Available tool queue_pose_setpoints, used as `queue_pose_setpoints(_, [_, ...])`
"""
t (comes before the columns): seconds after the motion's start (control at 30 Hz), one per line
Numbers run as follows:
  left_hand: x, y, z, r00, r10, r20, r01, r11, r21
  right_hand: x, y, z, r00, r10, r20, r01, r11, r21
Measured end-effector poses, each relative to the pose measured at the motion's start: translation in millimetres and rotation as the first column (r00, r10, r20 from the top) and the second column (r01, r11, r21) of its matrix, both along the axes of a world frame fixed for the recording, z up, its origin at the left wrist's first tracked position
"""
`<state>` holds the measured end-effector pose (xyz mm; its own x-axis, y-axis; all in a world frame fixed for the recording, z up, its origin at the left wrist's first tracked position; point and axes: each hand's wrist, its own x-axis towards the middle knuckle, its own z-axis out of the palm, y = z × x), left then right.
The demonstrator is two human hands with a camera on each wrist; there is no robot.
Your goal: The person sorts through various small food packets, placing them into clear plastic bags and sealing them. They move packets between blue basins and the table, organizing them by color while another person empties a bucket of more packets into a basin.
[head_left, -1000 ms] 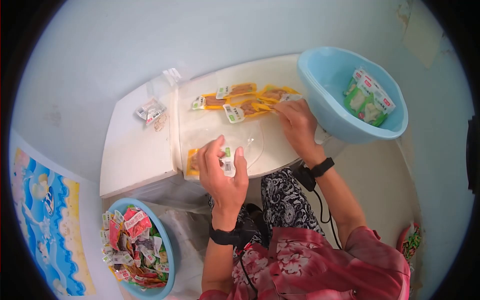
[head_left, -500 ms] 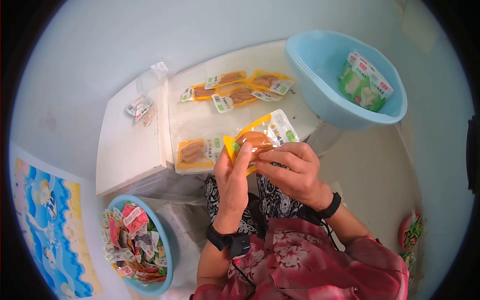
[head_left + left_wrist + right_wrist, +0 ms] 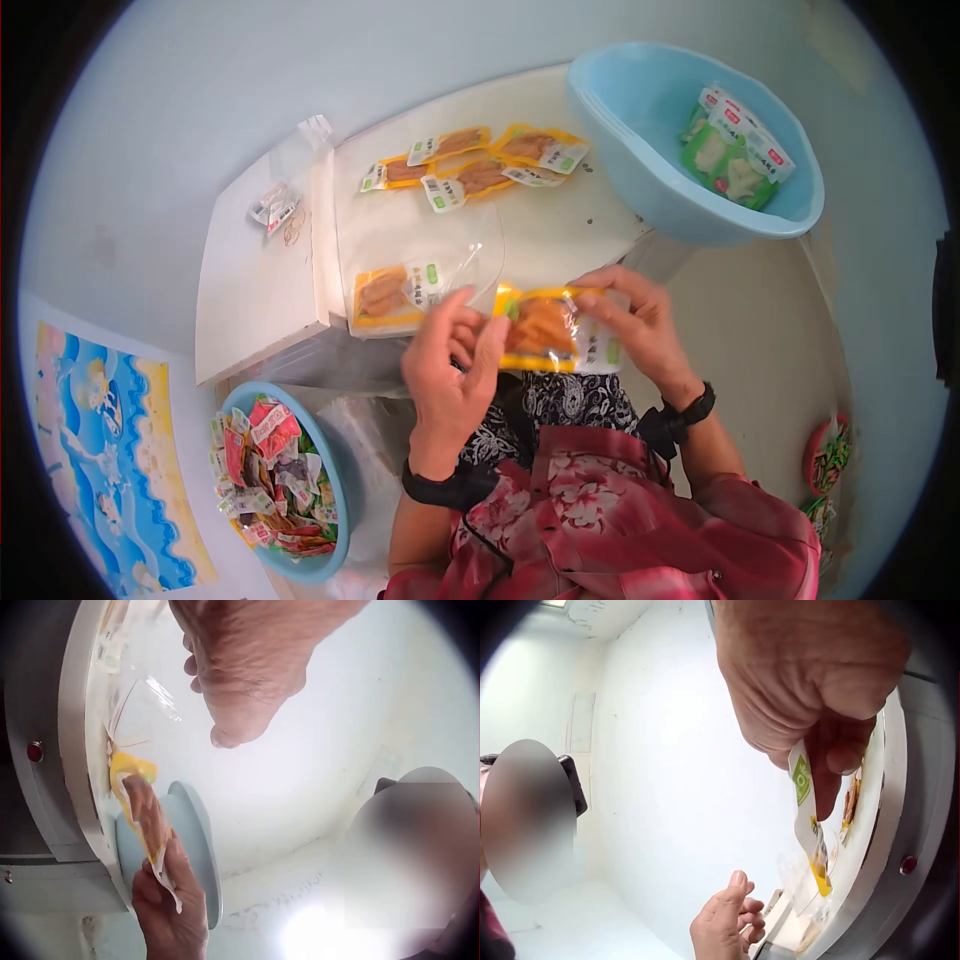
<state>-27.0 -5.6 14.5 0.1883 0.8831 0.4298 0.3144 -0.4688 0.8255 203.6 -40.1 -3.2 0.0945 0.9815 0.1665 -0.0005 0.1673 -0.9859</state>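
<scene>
My right hand [image 3: 645, 330] pinches a yellow-and-white snack packet [image 3: 540, 330] by its white end, thumb against fingers. Brown pieces show through the packet's clear window, and it is held level above my lap at the table's front edge. My left hand [image 3: 445, 375] is just left of the packet, its fingers loosely bent; the left wrist view shows a gap between that hand [image 3: 251, 675] and the packet [image 3: 150, 817]. Another such packet [image 3: 385, 295] lies on clear plastic [image 3: 465, 265] at the front left of the table. Several more yellow packets [image 3: 480, 178] lie farther back.
A light-blue basin [image 3: 620, 150] with green-and-white packets [image 3: 735, 160] stands at the table's right. Down at the left, a blue tub [image 3: 338, 500] is full of mixed packets [image 3: 275, 470]. A small clear-and-white packet [image 3: 275, 208] lies on the raised left section [image 3: 250, 290].
My right hand has brought a packet forward from the table's rear group. Both hands held it half a second ago; the left has let go, and the packet has turned level.
</scene>
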Motion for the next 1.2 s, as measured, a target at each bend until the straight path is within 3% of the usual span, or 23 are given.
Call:
queue_pose_setpoints(0.03, [-4,3,-4,0.973,0.195,-0.123,-0.17,0.968,0.186,4,0,-1,0.998,-0.049,-0.035,0.048,0.998,-0.029])
queue_pose_setpoints(0.23, [4,22,4,0.846,0.443,-0.298,-0.255,0.825,0.504,12,7,-1,0.978,-0.198,-0.059,0.198,0.98,-0.011])
queue_pose_setpoints(0.33, [2,36,-10,0.794,0.492,-0.357,-0.291,0.823,0.488,4,17,1,0.982,-0.189,-0.008,0.19,0.981,0.028])
queue_pose_setpoints(0.43, [0,41,-20,0.823,0.435,-0.366,-0.287,0.873,0.394,-4,32,3,0.99,-0.14,-0.02,0.14,0.99,0.009])
queue_pose_setpoints(0.53, [5,38,-18,0.845,0.434,-0.314,-0.264,0.847,0.461,-13,50,3,0.997,-0.079,0.0,0.079,0.996,0.03])
queue_pose_setpoints(0.7, [9,35,-13,0.875,0.391,-0.287,-0.202,0.831,0.518,-38,83,-7,0.981,0.126,-0.147,-0.117,0.991,0.065])
queue_pose_setpoints(0.77, [11,36,-11,0.882,0.382,-0.275,-0.166,0.799,0.578,-48,91,-1,0.981,0.166,-0.096,-0.166,0.986,0.015])
queue_pose_setpoints(0.93, [7,39,-9,0.902,0.348,-0.254,-0.162,0.82,0.549,-75,117,8,0.971,0.239,-0.028,-0.24,0.967,-0.079])
queue_pose_setpoints(1.03, [7,39,-4,0.915,0.31,-0.258,-0.145,0.85,0.506,-89,136,0,0.954,0.283,-0.1,-0.284,0.959,0.009])
queue_pose_setpoints(1.13, [7,41,-6,0.93,0.265,-0.255,-0.121,0.876,0.468,-87,167,-29,0.926,0.119,0.359,-0.231,0.93,0.286])
queue_pose_setpoints(1.2, [2,42,-8,0.934,0.278,-0.224,-0.146,0.869,0.472,-92,160,-32,0.926,0.089,0.366,-0.189,0.95,0.247])
